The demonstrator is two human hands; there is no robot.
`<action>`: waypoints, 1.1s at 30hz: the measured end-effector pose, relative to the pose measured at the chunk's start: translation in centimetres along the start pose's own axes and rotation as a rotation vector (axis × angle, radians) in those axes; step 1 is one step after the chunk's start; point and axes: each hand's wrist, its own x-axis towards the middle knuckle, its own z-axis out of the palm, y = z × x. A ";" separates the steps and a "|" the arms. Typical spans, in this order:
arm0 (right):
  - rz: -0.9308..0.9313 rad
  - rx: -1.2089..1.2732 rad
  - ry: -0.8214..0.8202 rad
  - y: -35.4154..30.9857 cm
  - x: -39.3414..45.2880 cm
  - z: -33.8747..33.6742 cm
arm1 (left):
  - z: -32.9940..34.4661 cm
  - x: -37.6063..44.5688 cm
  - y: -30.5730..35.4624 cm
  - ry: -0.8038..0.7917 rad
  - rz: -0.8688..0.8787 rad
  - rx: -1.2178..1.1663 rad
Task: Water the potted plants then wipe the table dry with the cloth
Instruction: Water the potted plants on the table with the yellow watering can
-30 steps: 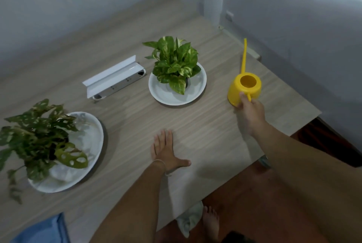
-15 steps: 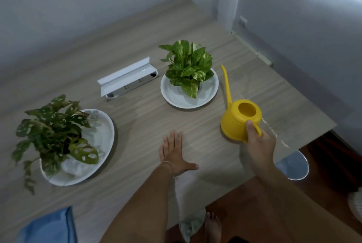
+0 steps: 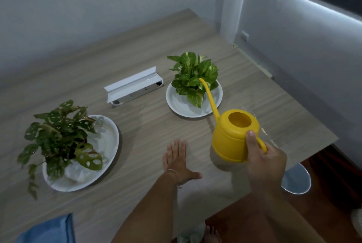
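While the right hand [image 3: 264, 161] gripped the handle of a yellow watering can [image 3: 234, 136], its spout tip reached the leaves of the far potted plant [image 3: 194, 75] on a white plate [image 3: 177, 103]; watering looked barely begun. A second plant [image 3: 58, 135] waited at left, and a blue cloth [image 3: 47, 231] lay untouched at the near edge. The left hand [image 3: 177, 161] rested flat, fingers spread, on the pale wooden table [image 3: 148, 131], set in a grey-walled corner beside a white power strip [image 3: 133, 88].

On the table [image 3: 137, 131], a potted plant [image 3: 58, 137] on a plate [image 3: 109, 140] stood at the left and another [image 3: 194, 76] on a saucer [image 3: 176, 103] farther back, a socket box [image 3: 133, 88] between them. The watering can [image 3: 233, 137] hung right of the saucer, its spout over that plant. A cloth [image 3: 49, 231] lay at the near left edge.
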 end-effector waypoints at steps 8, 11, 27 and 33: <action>-0.011 -0.063 0.021 -2.8 1.0 0.6 | 0.0 0.1 0.0 -0.006 -0.009 -0.004; -0.028 -0.082 0.029 -3.6 1.5 0.5 | 0.0 0.1 -0.1 -0.007 -0.005 -0.013; -0.087 -0.086 -0.003 -5.6 1.2 1.1 | -0.3 0.3 0.0 -0.062 -0.011 0.003; -0.135 -0.103 -0.005 -6.5 0.8 0.0 | -0.4 0.3 0.0 -0.056 -0.008 0.001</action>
